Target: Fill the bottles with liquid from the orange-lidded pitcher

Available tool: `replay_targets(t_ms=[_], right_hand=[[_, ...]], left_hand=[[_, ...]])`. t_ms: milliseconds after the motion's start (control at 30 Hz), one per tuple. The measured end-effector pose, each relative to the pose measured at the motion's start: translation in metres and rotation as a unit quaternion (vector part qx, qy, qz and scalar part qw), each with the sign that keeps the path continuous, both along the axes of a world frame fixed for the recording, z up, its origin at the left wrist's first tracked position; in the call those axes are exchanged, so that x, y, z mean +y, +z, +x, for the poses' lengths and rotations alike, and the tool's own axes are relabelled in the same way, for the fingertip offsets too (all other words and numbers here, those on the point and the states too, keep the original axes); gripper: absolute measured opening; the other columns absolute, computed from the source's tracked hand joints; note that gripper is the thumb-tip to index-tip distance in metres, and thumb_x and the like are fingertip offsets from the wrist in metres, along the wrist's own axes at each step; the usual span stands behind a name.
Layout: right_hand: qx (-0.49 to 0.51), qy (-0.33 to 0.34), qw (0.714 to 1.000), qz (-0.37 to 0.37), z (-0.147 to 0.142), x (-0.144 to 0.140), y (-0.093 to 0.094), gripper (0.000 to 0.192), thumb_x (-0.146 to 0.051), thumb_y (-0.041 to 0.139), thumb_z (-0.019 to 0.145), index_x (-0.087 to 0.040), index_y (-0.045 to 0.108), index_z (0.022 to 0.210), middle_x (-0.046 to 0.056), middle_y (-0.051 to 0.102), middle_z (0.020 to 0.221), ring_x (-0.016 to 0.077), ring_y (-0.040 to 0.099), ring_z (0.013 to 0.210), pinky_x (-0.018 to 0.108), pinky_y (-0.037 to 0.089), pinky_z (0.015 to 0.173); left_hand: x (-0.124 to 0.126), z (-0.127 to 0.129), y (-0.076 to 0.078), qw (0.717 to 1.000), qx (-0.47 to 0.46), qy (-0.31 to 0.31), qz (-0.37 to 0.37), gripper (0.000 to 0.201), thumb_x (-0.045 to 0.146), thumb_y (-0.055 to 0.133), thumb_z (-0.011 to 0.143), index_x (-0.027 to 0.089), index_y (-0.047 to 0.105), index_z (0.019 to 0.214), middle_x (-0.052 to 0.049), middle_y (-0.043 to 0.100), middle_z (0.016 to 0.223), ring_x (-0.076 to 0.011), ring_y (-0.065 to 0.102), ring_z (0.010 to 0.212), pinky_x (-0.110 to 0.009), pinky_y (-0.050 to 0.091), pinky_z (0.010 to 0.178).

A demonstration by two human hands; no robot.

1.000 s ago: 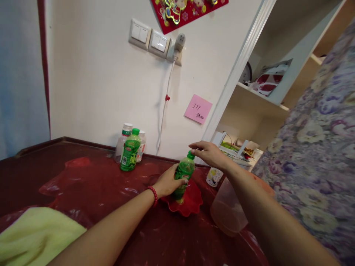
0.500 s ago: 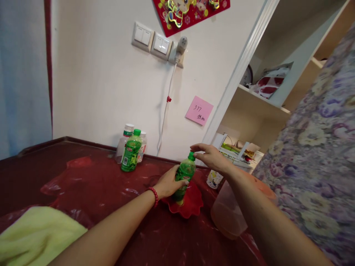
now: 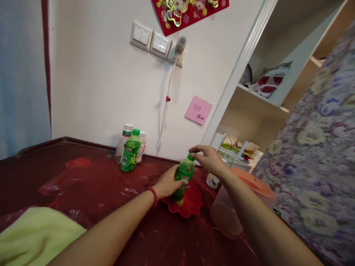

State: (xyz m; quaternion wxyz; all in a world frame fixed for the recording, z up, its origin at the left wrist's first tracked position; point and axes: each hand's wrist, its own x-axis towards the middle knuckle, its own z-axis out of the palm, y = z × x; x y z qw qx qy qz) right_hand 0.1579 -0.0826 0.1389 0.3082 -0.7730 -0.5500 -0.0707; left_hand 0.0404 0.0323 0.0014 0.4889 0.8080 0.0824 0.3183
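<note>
Although the left hand covers much of the green bottle, its label shows only as a small strip and the writing cannot be read. The bottle's foot is partly lost against the red dish it stands in, and the person's forearms are cut off by the lower edge of the view. The left hand comes in from the lower left, a red bead bracelet at the wrist, fingers wrapped tight around the bottle's body. The right hand reaches across from the right with the wrist raised, fingertips gathered at the green cap; whether they press on it cannot be told. The bottle stands nearly upright, long axis vertical, cap end up and tipped slightly right. The dish sits on the dark red table, just beside a tub with an orange lid.
</note>
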Motion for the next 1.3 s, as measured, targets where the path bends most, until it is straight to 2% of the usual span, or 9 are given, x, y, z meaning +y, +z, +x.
replay_targets(t_ms=[167, 367, 500, 633, 733, 867, 1133, 1233, 1300], right_hand=[[-0.02, -0.06, 0.997, 0.04, -0.007, 0.006, -0.008, 0.026, -0.044, 0.069, 0.083, -0.018, 0.068, 0.082, 0.005, 0.069, 0.073, 0.0215, 0.063, 0.071, 0.031, 0.042, 0.067], [-0.003, -0.006, 1.0, 0.03, -0.005, -0.002, -0.004, 0.021, -0.024, 0.062, 0.086, -0.021, 0.07, 0.105, 0.004, 0.073, 0.109, 0.0177, 0.066, 0.092, 0.028, 0.045, 0.082], [0.001, -0.02, 0.999, 0.042, -0.004, 0.004, -0.011, 0.015, -0.028, 0.067, 0.082, -0.02, 0.072, 0.093, 0.003, 0.073, 0.09, 0.0184, 0.066, 0.083, 0.028, 0.046, 0.077], [-0.009, -0.062, 0.996, 0.065, -0.006, 0.009, -0.018, 0.028, -0.047, 0.065, 0.084, -0.019, 0.069, 0.085, 0.004, 0.068, 0.071, 0.0224, 0.064, 0.074, 0.032, 0.045, 0.071], [-0.016, -0.054, 0.996, 0.071, -0.008, 0.005, -0.015, 0.031, -0.047, 0.059, 0.088, -0.019, 0.071, 0.09, 0.009, 0.072, 0.091, 0.026, 0.064, 0.093, 0.037, 0.045, 0.083], [-0.005, -0.014, 0.998, 0.066, -0.007, -0.002, -0.01, 0.026, -0.025, 0.059, 0.087, -0.02, 0.071, 0.11, 0.007, 0.07, 0.119, 0.0213, 0.059, 0.115, 0.033, 0.041, 0.098], [-0.003, -0.038, 0.995, 0.089, -0.005, 0.015, -0.019, 0.01, -0.023, 0.069, 0.08, -0.019, 0.072, 0.089, 0.005, 0.073, 0.089, 0.0221, 0.065, 0.09, 0.034, 0.047, 0.082], [-0.014, -0.045, 0.994, 0.1, -0.006, 0.015, -0.02, 0.014, -0.025, 0.07, 0.081, -0.018, 0.07, 0.092, 0.006, 0.071, 0.088, 0.023, 0.064, 0.089, 0.035, 0.046, 0.081], [-0.025, -0.042, 0.992, 0.113, -0.011, 0.006, -0.019, 0.025, -0.03, 0.07, 0.082, -0.017, 0.069, 0.103, 0.009, 0.07, 0.101, 0.0245, 0.062, 0.098, 0.037, 0.046, 0.087]], left_hand=[[0.001, 0.0, -0.002, 1.0, 0.005, 0.0, 0.001, 0.059, 0.028, 0.074, 0.075, 0.019, 0.055, 0.13, -0.01, 0.066, 0.127, -0.028, 0.061, 0.116, -0.041, 0.044, 0.105], [0.001, 0.001, -0.002, 1.0, 0.001, -0.002, 0.001, 0.059, 0.027, 0.073, 0.074, 0.02, 0.055, 0.13, -0.01, 0.065, 0.129, -0.0283, 0.06, 0.118, -0.041, 0.042, 0.107], [0.002, 0.002, -0.002, 1.0, 0.003, 0.002, 0.0, 0.059, 0.028, 0.074, 0.074, 0.02, 0.056, 0.129, -0.01, 0.066, 0.129, -0.0285, 0.061, 0.117, -0.041, 0.043, 0.106], [0.003, 0.003, -0.005, 1.0, -0.002, -0.007, -0.005, 0.059, 0.029, 0.074, 0.075, 0.021, 0.055, 0.13, -0.009, 0.067, 0.126, -0.0279, 0.062, 0.116, -0.04, 0.045, 0.104], [0.003, 0.002, -0.005, 1.0, -0.004, -0.009, -0.002, 0.06, 0.03, 0.074, 0.076, 0.02, 0.053, 0.132, -0.01, 0.067, 0.125, -0.0278, 0.061, 0.118, -0.04, 0.043, 0.106], [0.001, 0.001, -0.002, 1.0, -0.002, -0.008, 0.005, 0.059, 0.03, 0.073, 0.076, 0.019, 0.054, 0.131, -0.011, 0.064, 0.131, -0.0283, 0.059, 0.121, -0.04, 0.041, 0.108], [0.002, 0.001, -0.002, 1.0, -0.008, -0.013, -0.003, 0.058, 0.029, 0.073, 0.077, 0.019, 0.054, 0.131, -0.011, 0.064, 0.131, -0.0286, 0.059, 0.121, -0.041, 0.041, 0.108], [0.003, 0.001, -0.001, 0.999, -0.014, -0.03, -0.009, 0.059, 0.031, 0.074, 0.077, 0.018, 0.054, 0.131, -0.011, 0.064, 0.132, -0.0294, 0.058, 0.122, -0.041, 0.04, 0.108], [0.003, 0.0, 0.001, 0.999, -0.018, -0.035, -0.013, 0.06, 0.032, 0.074, 0.076, 0.017, 0.054, 0.131, -0.012, 0.063, 0.132, -0.0299, 0.057, 0.123, -0.042, 0.04, 0.109]])
